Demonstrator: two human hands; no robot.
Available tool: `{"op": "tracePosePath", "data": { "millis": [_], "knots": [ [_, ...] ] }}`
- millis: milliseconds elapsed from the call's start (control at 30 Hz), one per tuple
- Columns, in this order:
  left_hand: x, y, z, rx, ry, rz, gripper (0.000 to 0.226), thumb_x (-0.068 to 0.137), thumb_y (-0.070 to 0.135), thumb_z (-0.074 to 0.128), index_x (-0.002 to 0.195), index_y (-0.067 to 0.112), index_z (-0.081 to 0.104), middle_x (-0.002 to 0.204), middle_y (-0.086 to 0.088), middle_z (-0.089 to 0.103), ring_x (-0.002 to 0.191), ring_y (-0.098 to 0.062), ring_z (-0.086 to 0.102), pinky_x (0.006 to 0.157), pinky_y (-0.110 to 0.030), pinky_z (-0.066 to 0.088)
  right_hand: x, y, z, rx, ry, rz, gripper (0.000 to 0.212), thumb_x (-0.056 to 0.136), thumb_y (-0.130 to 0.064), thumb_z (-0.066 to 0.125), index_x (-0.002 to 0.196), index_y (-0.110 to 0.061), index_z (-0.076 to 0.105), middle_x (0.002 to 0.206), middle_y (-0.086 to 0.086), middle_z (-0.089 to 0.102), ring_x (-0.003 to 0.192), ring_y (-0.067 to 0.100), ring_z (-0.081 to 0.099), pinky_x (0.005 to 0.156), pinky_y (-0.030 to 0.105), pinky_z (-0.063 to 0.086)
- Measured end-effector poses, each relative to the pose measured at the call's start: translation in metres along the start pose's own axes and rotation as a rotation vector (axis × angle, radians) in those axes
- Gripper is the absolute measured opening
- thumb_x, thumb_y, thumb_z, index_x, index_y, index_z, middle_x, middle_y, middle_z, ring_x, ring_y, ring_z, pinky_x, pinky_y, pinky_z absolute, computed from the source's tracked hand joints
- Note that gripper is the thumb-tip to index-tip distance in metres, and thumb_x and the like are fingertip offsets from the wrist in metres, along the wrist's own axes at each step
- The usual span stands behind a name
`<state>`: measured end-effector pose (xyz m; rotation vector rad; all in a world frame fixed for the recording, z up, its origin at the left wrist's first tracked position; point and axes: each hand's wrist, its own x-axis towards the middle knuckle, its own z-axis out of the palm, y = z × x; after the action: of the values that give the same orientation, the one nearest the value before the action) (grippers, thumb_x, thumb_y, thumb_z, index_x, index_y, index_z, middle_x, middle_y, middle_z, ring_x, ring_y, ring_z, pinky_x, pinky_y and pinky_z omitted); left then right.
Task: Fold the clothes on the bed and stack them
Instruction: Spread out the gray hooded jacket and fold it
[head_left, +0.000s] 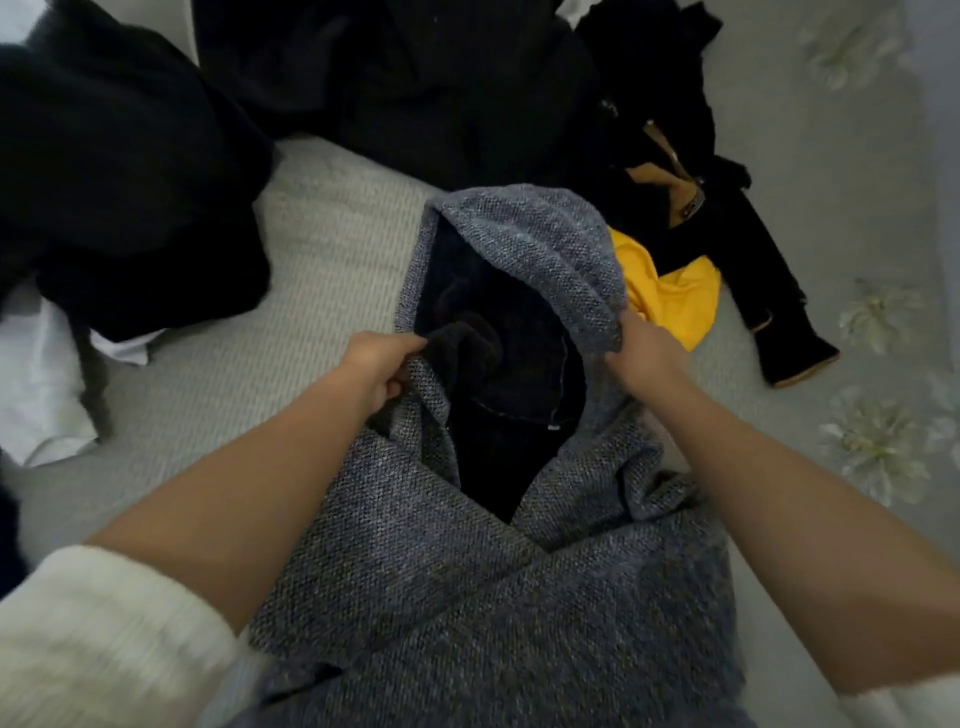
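Note:
A grey knitted hooded garment (467, 587) with a dark lining lies lengthwise on the bed in front of me, its hood pointing away. My left hand (376, 366) pinches the left edge of the hood opening. My right hand (641, 353) grips the right rim of the hood, which stands up and arches over the dark inside. Both forearms reach out over the garment's body.
A heap of black clothes (130, 171) fills the far left and back of the bed (322, 249). A yellow garment (670, 296) and a black piece with tan trim (769, 306) lie to the right. White cloth (41, 395) sits at the left edge.

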<state>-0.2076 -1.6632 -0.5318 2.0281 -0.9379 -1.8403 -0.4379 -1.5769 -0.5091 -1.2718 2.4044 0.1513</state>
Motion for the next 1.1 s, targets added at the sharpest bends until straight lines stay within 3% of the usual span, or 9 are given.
{"op": "tracePosePath", "data": {
  "millis": [67, 167, 267, 433, 600, 800, 900, 967, 1100],
  "knots": [
    [-0.007, 0.014, 0.009, -0.004, 0.049, 0.224, 0.022, 0.082, -0.001, 0.055, 0.065, 0.012, 0.058, 0.056, -0.007, 0.058, 0.043, -0.011, 0.054, 0.045, -0.015, 0.041, 0.003, 0.017, -0.016, 0.12, 0.15, 0.055, 0.029, 0.09, -0.016, 0.048, 0.113, 0.001, 0.053, 0.112, 0.027, 0.059, 0.104, 0.042, 0.055, 0.078, 0.041, 0.043],
    [-0.02, 0.042, 0.013, 0.339, 0.297, 0.728, 0.034, 0.08, 0.0, 0.05, 0.104, 0.012, 0.071, 0.093, -0.016, 0.069, 0.09, -0.027, 0.062, 0.08, -0.029, 0.045, 0.008, 0.047, -0.047, 0.313, 0.385, 0.255, 0.027, 0.092, -0.017, 0.044, 0.106, 0.0, 0.058, 0.108, 0.027, 0.06, 0.101, 0.042, 0.055, 0.074, 0.039, 0.041],
    [-0.035, 0.041, 0.018, 0.604, 0.366, 0.932, 0.039, 0.086, 0.015, 0.046, 0.122, 0.021, 0.062, 0.1, -0.017, 0.061, 0.093, -0.031, 0.057, 0.078, -0.033, 0.039, 0.009, 0.083, -0.043, 0.518, 0.397, 0.477, 0.029, 0.091, -0.012, 0.043, 0.11, 0.006, 0.057, 0.114, 0.03, 0.058, 0.106, 0.043, 0.054, 0.083, 0.042, 0.042],
    [-0.012, -0.004, 0.023, 1.26, -0.172, 0.574, 0.054, 0.088, 0.033, 0.057, 0.139, 0.024, 0.041, 0.126, -0.018, 0.051, 0.115, -0.035, 0.052, 0.096, -0.038, 0.044, 0.008, 0.11, -0.015, 0.533, -0.005, 0.526, 0.061, 0.085, -0.014, 0.06, 0.139, -0.002, 0.034, 0.138, 0.024, 0.042, 0.126, 0.039, 0.042, 0.102, 0.044, 0.037],
    [-0.004, 0.019, 0.033, 0.78, -0.125, 0.448, 0.034, 0.094, 0.029, 0.05, 0.104, 0.001, 0.067, 0.099, -0.022, 0.065, 0.085, -0.026, 0.059, 0.075, -0.029, 0.042, 0.034, 0.097, -0.037, 0.541, 0.038, 0.348, 0.065, 0.088, -0.029, 0.058, 0.142, -0.006, 0.03, 0.142, 0.022, 0.038, 0.128, 0.039, 0.039, 0.105, 0.048, 0.035],
    [0.008, 0.058, 0.061, 0.596, -0.119, 0.423, 0.034, 0.096, 0.027, 0.046, 0.121, 0.006, 0.054, 0.112, -0.012, 0.055, 0.101, -0.027, 0.054, 0.08, -0.03, 0.038, 0.066, 0.089, -0.04, 0.59, -0.037, 0.343, 0.054, 0.094, -0.037, 0.048, 0.137, -0.007, 0.039, 0.139, 0.018, 0.044, 0.123, 0.038, 0.044, 0.102, 0.051, 0.037],
    [0.02, 0.073, 0.078, 0.453, -0.145, 0.356, 0.026, 0.097, 0.027, 0.044, 0.078, 0.013, 0.054, 0.09, -0.012, 0.05, 0.079, -0.02, 0.048, 0.07, -0.029, 0.035, 0.075, 0.094, -0.036, 0.708, -0.061, 0.418, 0.05, 0.095, -0.034, 0.047, 0.11, 0.012, 0.056, 0.116, 0.034, 0.053, 0.104, 0.04, 0.054, 0.077, 0.041, 0.038],
    [0.026, 0.081, 0.09, 0.368, -0.16, 0.295, 0.027, 0.096, 0.031, 0.047, 0.074, 0.015, 0.051, 0.085, -0.011, 0.049, 0.066, -0.016, 0.046, 0.062, -0.028, 0.037, 0.079, 0.099, -0.033, 0.8, -0.054, 0.464, 0.054, 0.094, -0.032, 0.049, 0.12, 0.016, 0.05, 0.125, 0.034, 0.051, 0.111, 0.041, 0.053, 0.073, 0.033, 0.031],
    [0.031, 0.09, 0.109, 0.397, -0.219, 0.237, 0.015, 0.092, 0.026, 0.054, 0.08, 0.017, 0.054, 0.073, -0.004, 0.046, 0.054, -0.01, 0.043, 0.047, -0.019, 0.033, 0.088, 0.101, -0.026, 0.908, -0.154, 0.427, 0.062, 0.086, -0.019, 0.065, 0.138, -0.002, 0.038, 0.13, 0.015, 0.052, 0.115, 0.029, 0.053, 0.087, 0.032, 0.044]
  ]
}}
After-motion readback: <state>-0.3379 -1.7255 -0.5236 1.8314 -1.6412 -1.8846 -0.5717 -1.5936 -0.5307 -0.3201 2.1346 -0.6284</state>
